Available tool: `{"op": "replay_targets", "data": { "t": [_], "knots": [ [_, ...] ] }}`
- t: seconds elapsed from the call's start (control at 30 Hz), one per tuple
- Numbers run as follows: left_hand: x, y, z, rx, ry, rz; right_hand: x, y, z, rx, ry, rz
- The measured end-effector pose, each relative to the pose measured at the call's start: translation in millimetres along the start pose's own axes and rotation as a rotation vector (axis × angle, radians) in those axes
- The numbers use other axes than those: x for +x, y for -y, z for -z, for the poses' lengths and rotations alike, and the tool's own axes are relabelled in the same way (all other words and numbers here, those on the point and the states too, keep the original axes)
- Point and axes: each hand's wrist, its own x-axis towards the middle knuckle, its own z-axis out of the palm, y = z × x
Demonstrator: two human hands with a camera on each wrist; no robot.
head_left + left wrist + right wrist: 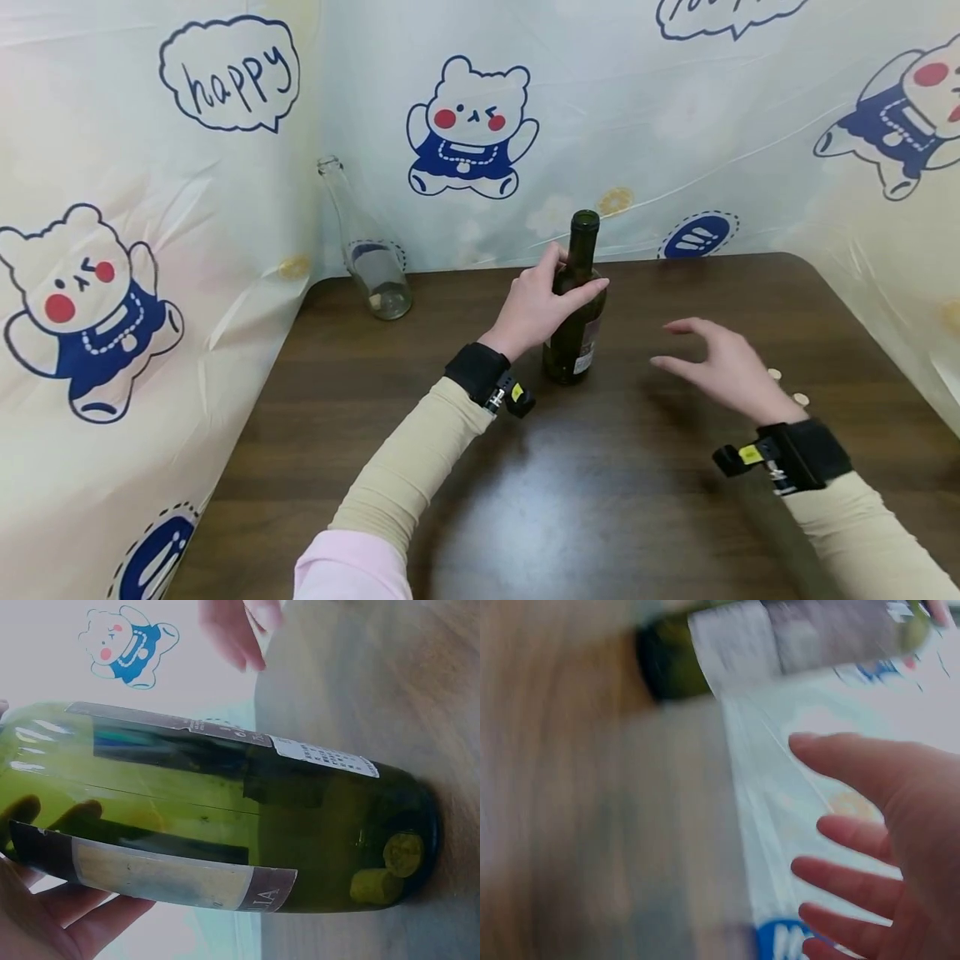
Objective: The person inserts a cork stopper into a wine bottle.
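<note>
We see a smooth green glass bottle [567, 346], cylindrical corks [376, 886] inside, upright toward the far side of the wood-grained table [360, 467]. The left hand [534, 304], arm outstretched, grips the bottle's shoulder; the right hand [723, 367] hovers to its right, fingers spread wide.

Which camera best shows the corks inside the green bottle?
Left wrist view: through the green bottle, two corks show clearly. The head view's bottle is small and dark, the right wrist's blurred; neither reveals corks.
</note>
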Motion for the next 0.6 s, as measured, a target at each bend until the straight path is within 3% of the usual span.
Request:
{"op": "replay_targets", "data": {
  "t": [0.3, 0.6],
  "knots": [
    [0.6, 0.7, 0.0, 0.014, 0.001, -0.007, -28.8, -49.5, 55.4, -0.127, 0.002, -0.192],
    [0.1, 1.0, 0.8, 0.029, -0.003, -0.002, -38.1, -81.8, 68.3, -0.209, 0.109, -0.284]
  ]
}}
